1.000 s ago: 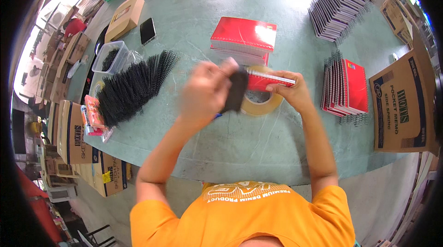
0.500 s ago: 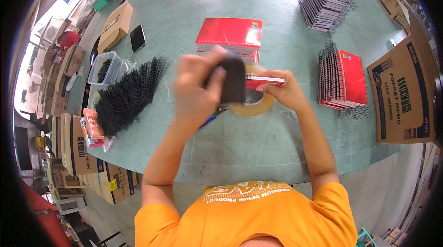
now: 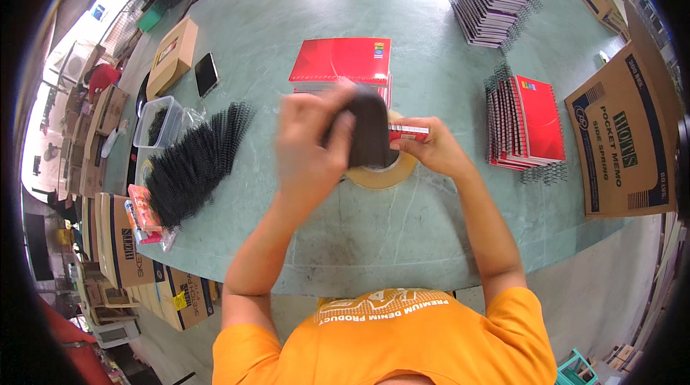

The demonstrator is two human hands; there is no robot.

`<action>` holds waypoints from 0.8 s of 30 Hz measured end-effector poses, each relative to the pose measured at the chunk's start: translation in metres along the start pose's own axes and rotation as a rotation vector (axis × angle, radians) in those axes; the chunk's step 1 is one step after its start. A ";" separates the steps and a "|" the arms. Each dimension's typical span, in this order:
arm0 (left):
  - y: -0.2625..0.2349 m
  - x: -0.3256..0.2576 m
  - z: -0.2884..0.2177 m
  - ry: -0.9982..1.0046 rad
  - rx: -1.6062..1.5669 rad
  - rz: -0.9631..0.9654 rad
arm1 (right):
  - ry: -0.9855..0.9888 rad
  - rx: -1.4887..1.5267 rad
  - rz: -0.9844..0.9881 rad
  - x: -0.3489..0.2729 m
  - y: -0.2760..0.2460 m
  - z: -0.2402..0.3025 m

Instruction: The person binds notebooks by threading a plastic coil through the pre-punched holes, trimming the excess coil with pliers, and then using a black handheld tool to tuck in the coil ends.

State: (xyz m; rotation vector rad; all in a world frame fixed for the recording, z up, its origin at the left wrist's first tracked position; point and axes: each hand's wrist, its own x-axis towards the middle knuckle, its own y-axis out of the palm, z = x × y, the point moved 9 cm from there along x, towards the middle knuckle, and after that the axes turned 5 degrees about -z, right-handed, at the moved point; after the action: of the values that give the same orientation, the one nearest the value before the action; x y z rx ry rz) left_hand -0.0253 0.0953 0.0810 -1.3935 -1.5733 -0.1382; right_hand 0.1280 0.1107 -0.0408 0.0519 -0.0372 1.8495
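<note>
Step in hand looks like assembly of a small spiral memo pad, over the tape roll [image 3: 384, 169] on the table [image 3: 431, 227].

- Left hand [image 3: 313, 144]: closed round a dark cover-like piece [image 3: 368, 130], thumb on its face, fingers behind. It's motion-blurred, so the exact grip is unclear.
- Right hand [image 3: 435, 151]: pinched shut on a small red pad [image 3: 408, 131], held edge-on just right of the dark piece and touching it.
- Both are held above the tape roll, not resting on the table.

Landmarks from the tape roll: red notebook stack [image 3: 341, 61] just behind it, pile of black spiral coils [image 3: 190, 166] well to the left (loose, tangled), finished red pads [image 3: 528, 122] upright to the right.

Next move, my read: square the dark piece against the pad's edge. That needs a steady right-hand pinch and aligned punch holes.
</note>
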 end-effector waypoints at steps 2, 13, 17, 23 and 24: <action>0.041 -0.026 -0.006 -0.044 -0.005 0.433 | -0.046 -0.067 -0.027 0.001 -0.003 -0.001; 0.060 -0.088 -0.025 -0.020 -0.194 0.584 | -0.061 0.022 -0.054 -0.001 -0.001 0.016; 0.040 -0.055 -0.034 0.108 -0.012 0.367 | -0.157 0.191 -0.035 -0.002 -0.002 0.013; 0.050 -0.017 -0.020 0.310 0.353 0.362 | -0.121 0.130 -0.139 -0.013 -0.015 0.007; 0.052 -0.015 -0.017 0.261 0.317 0.404 | -0.101 0.091 -0.139 -0.015 -0.019 0.002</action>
State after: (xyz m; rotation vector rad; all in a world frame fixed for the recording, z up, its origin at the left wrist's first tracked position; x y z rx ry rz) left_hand 0.0238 0.0908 0.0533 -1.3484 -1.0255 0.1615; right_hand 0.1501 0.1013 -0.0396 0.2072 -0.0192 1.7083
